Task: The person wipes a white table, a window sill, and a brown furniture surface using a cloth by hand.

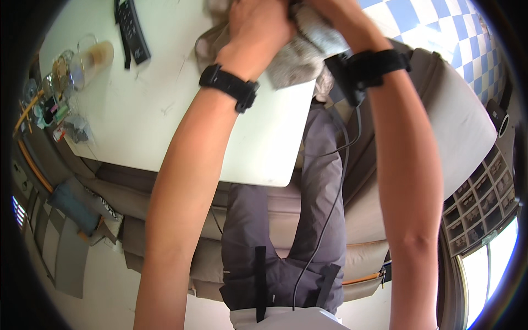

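A bundle of grey and beige cloth (295, 60) lies at the table's right edge, partly hanging over it. My left hand (262, 22) rests against the cloth, blurred, with its fingers curled inward and partly hidden at the top of the picture. Across from it, my right hand (336, 14) reaches to the far side of the bundle; its fingers run out of view. Whether either hand grips the fabric cannot be made out. A small dark part shows between the hands. Black straps circle both wrists, and the right one carries a black device (348, 78) with a cable.
On the white table (165, 111) lie a black remote control (134, 33) and, at the left, several glass vessels (80, 68) beside a clear plastic bag (78, 130). Grey-brown sofas (449, 123) curve behind and to the right. A cable (330, 206) runs over my lap.
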`<state>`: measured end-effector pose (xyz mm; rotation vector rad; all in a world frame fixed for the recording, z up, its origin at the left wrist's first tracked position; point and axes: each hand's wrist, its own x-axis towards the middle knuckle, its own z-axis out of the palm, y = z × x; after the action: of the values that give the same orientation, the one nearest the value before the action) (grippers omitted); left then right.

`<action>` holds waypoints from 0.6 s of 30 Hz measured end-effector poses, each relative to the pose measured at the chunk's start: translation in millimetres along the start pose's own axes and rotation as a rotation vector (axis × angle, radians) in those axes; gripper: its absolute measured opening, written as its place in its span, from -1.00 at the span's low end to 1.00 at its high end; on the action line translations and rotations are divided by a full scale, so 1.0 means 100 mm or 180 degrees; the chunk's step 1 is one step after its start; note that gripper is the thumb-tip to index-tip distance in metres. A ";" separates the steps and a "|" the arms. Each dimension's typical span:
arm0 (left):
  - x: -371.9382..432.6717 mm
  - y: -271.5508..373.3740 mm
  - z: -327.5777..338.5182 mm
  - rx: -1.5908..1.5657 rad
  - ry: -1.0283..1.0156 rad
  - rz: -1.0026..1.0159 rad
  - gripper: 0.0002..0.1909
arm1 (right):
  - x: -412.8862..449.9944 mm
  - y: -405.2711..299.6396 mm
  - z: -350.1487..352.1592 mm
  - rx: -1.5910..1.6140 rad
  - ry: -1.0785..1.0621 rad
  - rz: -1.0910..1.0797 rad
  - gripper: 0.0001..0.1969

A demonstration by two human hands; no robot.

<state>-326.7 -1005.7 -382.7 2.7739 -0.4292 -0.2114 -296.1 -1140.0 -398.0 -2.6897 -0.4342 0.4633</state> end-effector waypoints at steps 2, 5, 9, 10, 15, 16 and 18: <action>-0.21 -0.05 -0.08 -0.0340 -0.0086 0.0110 -0.42 | -0.19 -0.28 0.16 0.0623 0.0105 0.0671 -0.64; -0.65 0.01 -0.15 -0.0448 -0.0078 -0.0055 -0.56 | -0.42 -0.59 0.13 0.1414 0.0378 0.1731 -0.65; -1.18 -0.25 -0.06 -0.0525 -0.0648 0.0328 -0.41 | -0.85 -0.91 0.32 0.1580 0.0315 0.2331 -0.61; -1.36 -0.22 -0.07 -0.0522 -0.0749 0.0266 -0.41 | -0.99 -0.98 0.39 0.1669 0.0176 0.2387 -0.59; -2.12 -0.13 -0.05 -0.0645 -0.1141 0.0255 -0.44 | -1.67 -1.36 0.54 0.1930 -0.0089 0.2788 -0.71; -2.28 -0.13 -0.05 -0.0661 -0.1157 0.0199 -0.47 | -1.78 -1.44 0.61 0.2015 -0.0149 0.2832 -0.73; -2.61 -0.22 -0.03 -0.0635 -0.1282 0.0318 -0.43 | -2.00 -1.63 0.78 0.2163 -0.0189 0.2894 -0.75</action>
<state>-566.7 -902.0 -362.8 2.5015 -0.6053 -0.7520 -542.6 -1043.9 -348.2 -2.0505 0.8363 0.7524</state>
